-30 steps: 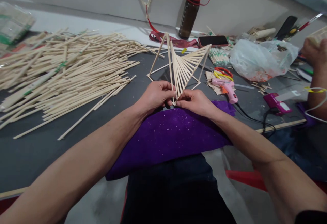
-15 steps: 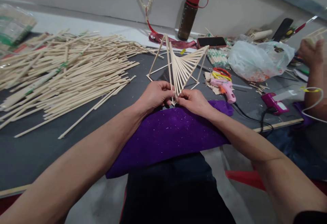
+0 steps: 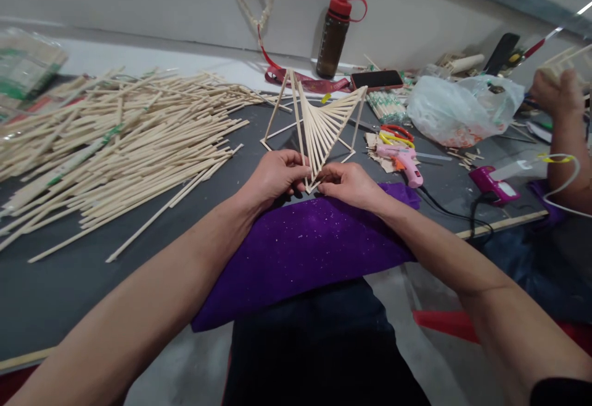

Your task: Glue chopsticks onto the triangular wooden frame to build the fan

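A frame of thin wooden sticks (image 3: 322,129), with a fan of sticks spread across it, stands on the dark grey table. My left hand (image 3: 280,176) pinches the frame's near lower corner from the left. From the right, my right hand (image 3: 350,185) has thumb and fingers closed at the same corner, at the foot of the fan. The fingertips hide part of the joint. Just below both hands lies a purple cloth (image 3: 305,258) dotted with pale specks, along the table edge.
Loose sticks (image 3: 152,140) cover the left side. Right of the frame lie a pink glue gun (image 3: 401,158), scissors (image 3: 396,134), a plastic bag (image 3: 462,110) and a magenta device (image 3: 497,185). Behind are a bottle (image 3: 333,39) and a phone (image 3: 377,79). Another person's hand (image 3: 559,94) is far right.
The view has shifted slightly, so the frame and things behind it appear a little lower and further left. Both hands remain at the frame's near corner.
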A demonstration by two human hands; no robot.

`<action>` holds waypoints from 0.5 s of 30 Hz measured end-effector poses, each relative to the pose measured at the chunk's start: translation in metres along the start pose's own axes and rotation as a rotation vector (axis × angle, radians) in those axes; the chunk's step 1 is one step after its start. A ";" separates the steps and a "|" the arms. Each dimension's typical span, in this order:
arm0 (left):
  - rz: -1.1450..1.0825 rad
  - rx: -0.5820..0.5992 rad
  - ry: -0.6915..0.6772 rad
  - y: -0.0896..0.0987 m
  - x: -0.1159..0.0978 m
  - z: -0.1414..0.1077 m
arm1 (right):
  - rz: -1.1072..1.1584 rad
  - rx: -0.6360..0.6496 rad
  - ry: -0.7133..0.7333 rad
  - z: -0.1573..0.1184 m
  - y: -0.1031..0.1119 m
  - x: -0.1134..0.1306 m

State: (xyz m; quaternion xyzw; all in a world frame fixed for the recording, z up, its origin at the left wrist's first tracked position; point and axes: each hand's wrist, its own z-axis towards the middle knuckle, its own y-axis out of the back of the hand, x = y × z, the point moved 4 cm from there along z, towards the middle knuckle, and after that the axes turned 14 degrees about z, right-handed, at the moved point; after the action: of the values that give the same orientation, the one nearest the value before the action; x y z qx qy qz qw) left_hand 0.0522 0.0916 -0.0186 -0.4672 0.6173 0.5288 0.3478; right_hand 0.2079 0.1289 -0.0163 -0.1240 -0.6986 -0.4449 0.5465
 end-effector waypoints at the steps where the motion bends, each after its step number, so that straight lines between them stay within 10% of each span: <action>1: -0.006 -0.013 0.011 0.002 0.000 0.000 | 0.021 -0.011 -0.007 0.000 0.002 -0.002; 9: -0.019 -0.057 0.035 0.010 0.003 0.001 | 0.217 -0.032 -0.023 -0.005 0.021 0.005; 15: -0.002 -0.053 0.042 0.009 0.004 0.000 | 0.423 -0.304 0.086 -0.008 0.039 0.016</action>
State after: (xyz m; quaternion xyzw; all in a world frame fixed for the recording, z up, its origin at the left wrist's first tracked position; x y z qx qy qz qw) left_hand 0.0425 0.0910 -0.0192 -0.4880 0.6097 0.5347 0.3226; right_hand 0.2330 0.1400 0.0170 -0.3289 -0.5587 -0.4254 0.6314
